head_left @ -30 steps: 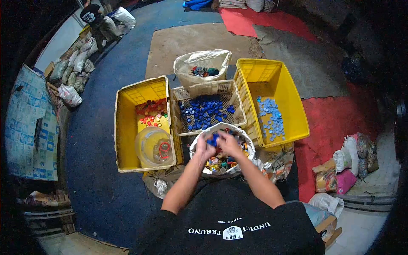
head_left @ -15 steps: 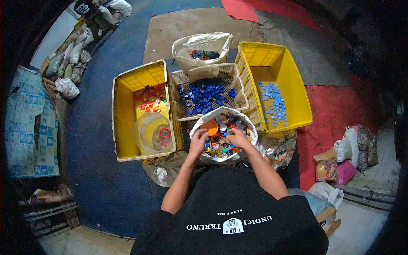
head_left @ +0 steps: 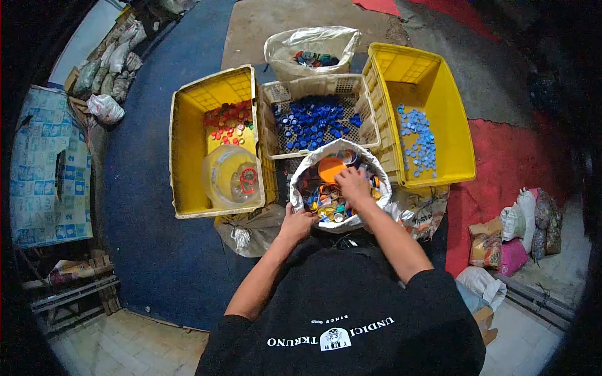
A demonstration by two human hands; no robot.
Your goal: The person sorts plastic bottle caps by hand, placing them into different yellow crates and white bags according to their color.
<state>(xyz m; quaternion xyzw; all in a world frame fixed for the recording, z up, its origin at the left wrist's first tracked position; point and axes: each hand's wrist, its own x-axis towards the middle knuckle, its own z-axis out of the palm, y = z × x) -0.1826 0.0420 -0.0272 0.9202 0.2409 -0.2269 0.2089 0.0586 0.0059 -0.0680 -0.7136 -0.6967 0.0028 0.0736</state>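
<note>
1. The black shirt (head_left: 351, 326) reads "UNDICI TKRUNO" and "SINCE 2023", seen upside down.
2. The left hand (head_left: 297, 224) grips the near rim of one white sack (head_left: 301, 172); the right hand (head_left: 353, 186) digs among its mixed caps (head_left: 326, 203), grip unclear.
3. Beyond: two yellow crates (head_left: 188, 169), one beige basket (head_left: 301, 88) of blue caps, and one farther bag (head_left: 285, 47).

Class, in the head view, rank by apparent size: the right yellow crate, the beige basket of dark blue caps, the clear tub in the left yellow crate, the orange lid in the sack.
1. Right yellow crate
2. Beige basket
3. Clear tub
4. Orange lid

The fisheye lens warps sizes, but the gaps look plain.
</note>
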